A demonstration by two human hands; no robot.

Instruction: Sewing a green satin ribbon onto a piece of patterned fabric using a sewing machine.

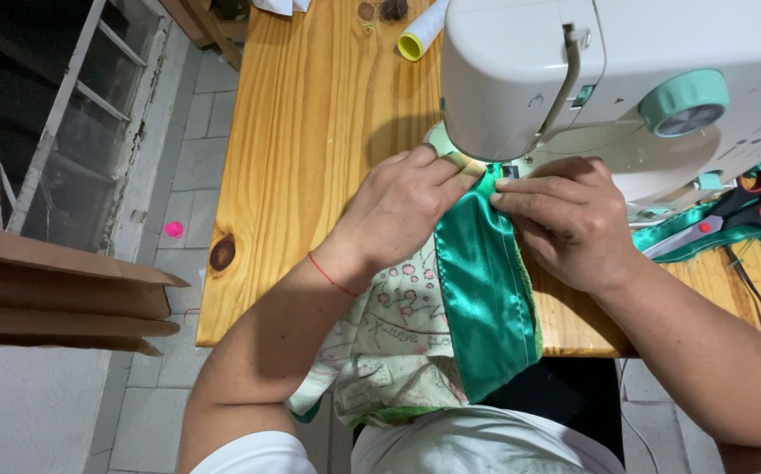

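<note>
green satin fabric (486, 281), white sewing machine (626, 61)

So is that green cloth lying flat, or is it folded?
Folded. The green cloth is doubled into a narrow band with a crease along its left edge, and both hands, left and right, pinch its top end at the sewing machine.

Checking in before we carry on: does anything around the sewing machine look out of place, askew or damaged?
Nothing looks damaged. The left hand and right hand press the green satin fabric flat at the sewing machine. Only the red-handled scissors lie loosely on more green cloth, and a yellow-ended thread spool lies on its side.
</note>
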